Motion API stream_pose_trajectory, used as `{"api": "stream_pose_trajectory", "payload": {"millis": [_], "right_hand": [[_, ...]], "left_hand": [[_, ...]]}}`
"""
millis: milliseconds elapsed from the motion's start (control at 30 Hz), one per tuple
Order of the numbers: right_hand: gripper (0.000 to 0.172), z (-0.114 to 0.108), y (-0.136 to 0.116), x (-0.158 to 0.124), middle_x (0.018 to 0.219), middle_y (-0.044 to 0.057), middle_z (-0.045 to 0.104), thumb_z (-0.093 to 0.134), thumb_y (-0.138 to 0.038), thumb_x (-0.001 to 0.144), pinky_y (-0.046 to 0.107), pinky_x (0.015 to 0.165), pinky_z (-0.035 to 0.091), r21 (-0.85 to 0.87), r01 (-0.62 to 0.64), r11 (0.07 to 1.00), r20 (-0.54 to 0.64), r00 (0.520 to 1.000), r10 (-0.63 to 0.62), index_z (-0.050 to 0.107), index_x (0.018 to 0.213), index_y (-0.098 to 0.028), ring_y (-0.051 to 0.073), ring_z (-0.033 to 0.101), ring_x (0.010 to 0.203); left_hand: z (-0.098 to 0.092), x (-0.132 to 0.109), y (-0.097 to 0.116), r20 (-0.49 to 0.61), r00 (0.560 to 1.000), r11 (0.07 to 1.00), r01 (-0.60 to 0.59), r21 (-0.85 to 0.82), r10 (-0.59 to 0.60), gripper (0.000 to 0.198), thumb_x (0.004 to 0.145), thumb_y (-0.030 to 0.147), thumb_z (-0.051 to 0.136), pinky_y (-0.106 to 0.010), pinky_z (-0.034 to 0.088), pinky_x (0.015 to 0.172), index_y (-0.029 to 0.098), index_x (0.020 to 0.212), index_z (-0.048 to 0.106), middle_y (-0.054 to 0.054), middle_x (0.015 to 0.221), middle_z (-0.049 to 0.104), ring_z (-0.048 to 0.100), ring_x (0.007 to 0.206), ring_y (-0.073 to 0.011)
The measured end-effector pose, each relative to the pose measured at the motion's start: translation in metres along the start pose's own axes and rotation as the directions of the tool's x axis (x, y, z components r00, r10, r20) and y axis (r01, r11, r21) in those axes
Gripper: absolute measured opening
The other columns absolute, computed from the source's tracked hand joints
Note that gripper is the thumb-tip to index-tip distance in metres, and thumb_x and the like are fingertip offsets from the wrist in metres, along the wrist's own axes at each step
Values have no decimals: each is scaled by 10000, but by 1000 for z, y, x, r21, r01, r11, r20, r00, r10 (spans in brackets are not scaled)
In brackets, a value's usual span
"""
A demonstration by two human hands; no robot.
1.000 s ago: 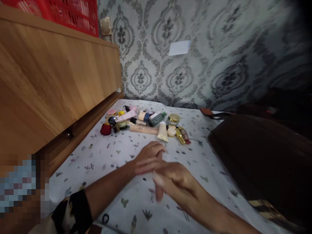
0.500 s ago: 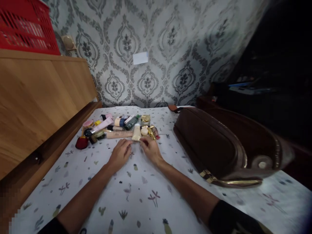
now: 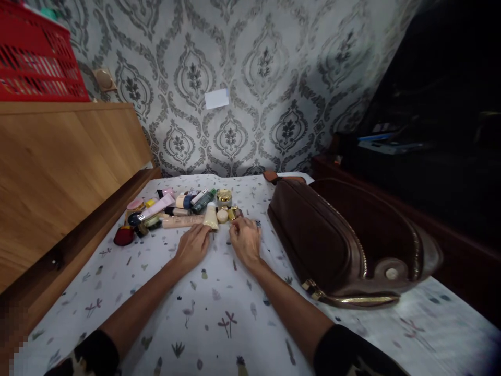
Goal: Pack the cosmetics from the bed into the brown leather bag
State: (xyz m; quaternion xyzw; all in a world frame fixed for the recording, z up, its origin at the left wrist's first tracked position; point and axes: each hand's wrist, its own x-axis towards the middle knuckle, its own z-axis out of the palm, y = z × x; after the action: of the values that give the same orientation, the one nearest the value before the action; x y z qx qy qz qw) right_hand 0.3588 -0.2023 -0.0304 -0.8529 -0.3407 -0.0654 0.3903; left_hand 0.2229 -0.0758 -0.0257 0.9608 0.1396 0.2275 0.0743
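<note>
My left hand (image 3: 193, 245) lies low over the sheet with loosely bent fingers. Its fingertips reach the lower end of a cream squeeze tube (image 3: 210, 215); any grip on it is not visible. My right hand (image 3: 246, 241) is closed, with bent fingers at the near side of a few small gold lipstick tubes (image 3: 234, 213), partly hiding them. Between the hands and the wall lie a round cream-coloured pot (image 3: 222, 215), a gold-lidded jar (image 3: 224, 198), a long beige tube (image 3: 182, 222), a pink tube (image 3: 158, 206) and a dark green bottle (image 3: 203, 201).
To the right a large brown leather bag (image 3: 313, 235) lies unzipped. At the left rise a wooden cabinet (image 3: 70, 151) and, above it, a red basket (image 3: 39, 57). A dark red item (image 3: 123, 236) marks the cosmetics' left end. The patterned wall (image 3: 230, 138) stands behind.
My right hand has left the cream tube's lower end and moved right to the lipstick tubes, which now sit closer together. My left hand has come nearer the cream tube. The view has shifted slightly.
</note>
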Motion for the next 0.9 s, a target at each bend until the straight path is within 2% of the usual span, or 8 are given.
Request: {"api": "stream_pose_trajectory", "payload": {"millis": [133, 233, 300, 400, 500, 633, 767, 900], "right_hand": [[240, -2, 1, 3, 1106, 126, 650, 532, -196, 901, 371, 929, 382, -44, -32, 999, 18, 999, 33, 695, 1077, -177, 281, 550, 1071], [291, -5, 5, 7, 1190, 146, 604, 544, -209, 915, 378, 949, 383, -71, -72, 995, 15, 997, 73, 667, 1176, -175, 294, 525, 1129], [286, -7, 8, 9, 1190, 155, 609, 540, -225, 936, 389, 930, 386, -87, -98, 991, 24, 995, 101, 662, 1190, -172, 305, 526, 1130], [222, -7, 11, 11, 1118, 132, 656, 537, -238, 959, 388, 898, 382, -98, -106, 990, 54, 992, 111, 687, 1115, -191, 296, 552, 1082], [198, -6, 13, 12, 1109, 100, 681, 536, -233, 967, 369, 888, 374, -95, -93, 991, 71, 993, 99, 698, 1080, -217, 274, 562, 1077], [198, -5, 15, 14, 1091, 79, 704, 536, -217, 961, 347, 868, 375, -79, -79, 994, 92, 992, 86, 706, 1063, -215, 256, 585, 1048], [233, -7, 16, 17, 1090, 78, 719, 549, -199, 947, 331, 873, 380, -62, -43, 997, 123, 991, 51, 702, 1124, -198, 245, 604, 1025], [279, -7, 16, 17, 1138, 70, 721, 555, -219, 948, 333, 898, 384, -48, -3, 999, 155, 988, 10, 685, 1194, -206, 247, 608, 1050]], "left_hand": [[-9, 12, 3, 71, 981, 983, 178, 54, -181, 133, 989, 305, 472, -333, 477, 784, 216, 986, 571, -48, 935, 709, 661, 929, -240], [-14, 30, 4, 144, 910, 921, 377, 99, -388, 238, 1001, 394, 469, -324, 449, 726, 198, 1122, 531, -60, 939, 724, 686, 907, -256], [-15, 40, 4, 194, 871, 892, 435, 125, -452, 298, 980, 406, 514, -330, 442, 726, 174, 1167, 526, -108, 1050, 734, 691, 992, -291], [-12, 47, 3, 219, 855, 882, 453, 127, -471, 291, 939, 414, 587, -327, 440, 731, 177, 1106, 569, -128, 1132, 730, 682, 1067, -315], [-7, 48, 1, 205, 857, 881, 458, 119, -473, 230, 948, 386, 579, -308, 444, 739, 195, 1077, 579, -93, 1124, 736, 685, 1065, -279], [0, 51, -2, 143, 858, 869, 478, 131, -494, 272, 992, 289, 497, -307, 456, 766, 176, 1240, 511, -88, 1056, 744, 699, 1007, -247], [3, 51, 0, 94, 862, 863, 480, 158, -498, 294, 1002, 235, 445, -316, 469, 795, 182, 1287, 495, -96, 1037, 742, 705, 998, -249], [-3, 57, 9, 68, 877, 869, 456, 190, -475, 294, 1028, 299, 400, -365, 480, 832, 184, 1271, 517, -133, 1026, 732, 700, 991, -292]]}}
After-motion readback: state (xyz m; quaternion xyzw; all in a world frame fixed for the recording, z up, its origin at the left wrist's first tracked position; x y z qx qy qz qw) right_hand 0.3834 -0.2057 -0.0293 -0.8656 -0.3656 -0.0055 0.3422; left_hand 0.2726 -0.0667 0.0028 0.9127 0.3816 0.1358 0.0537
